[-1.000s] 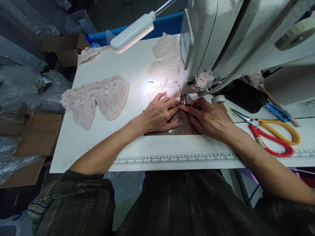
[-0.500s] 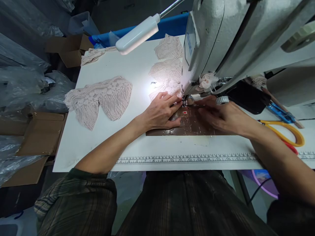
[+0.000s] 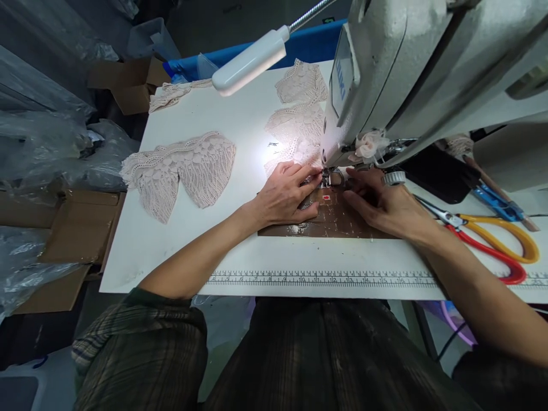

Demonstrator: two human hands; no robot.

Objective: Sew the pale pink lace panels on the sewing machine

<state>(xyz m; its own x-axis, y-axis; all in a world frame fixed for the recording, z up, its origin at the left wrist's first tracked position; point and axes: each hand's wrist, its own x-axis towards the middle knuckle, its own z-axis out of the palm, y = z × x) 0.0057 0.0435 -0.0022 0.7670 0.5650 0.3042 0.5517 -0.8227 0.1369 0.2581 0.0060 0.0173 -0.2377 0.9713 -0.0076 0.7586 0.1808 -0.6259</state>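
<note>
My left hand (image 3: 291, 194) lies with its fingers stretched out, just left of the presser foot (image 3: 327, 178) of a sewing machine (image 3: 363, 74). Its fingertips rest at the near edge of pale pink lace pieces (image 3: 295, 123) that reach back along the machine's left side. On the other side of the foot is my right hand (image 3: 381, 202), its thumb apart from the bent forefinger. I see nothing held in it, though its inner fingers are partly hidden. Both hands are over a brown taped plate (image 3: 338, 220) with a small red-and-white mark.
Another lace piece (image 3: 184, 171) lies at the left, with bunched lace (image 3: 171, 96) behind it. Scissors (image 3: 492, 228), a blue tool (image 3: 499, 201) and a black phone-like object (image 3: 440, 171) lie at the right. A white lamp (image 3: 252, 61) hangs over the table. A ruler strip (image 3: 321, 279) runs along the front.
My right hand has drawn slightly away from the presser foot and its fingers show more clearly. The scissors are more exposed beside my wrist. The whole view has shifted a little; my left hand stays put.
</note>
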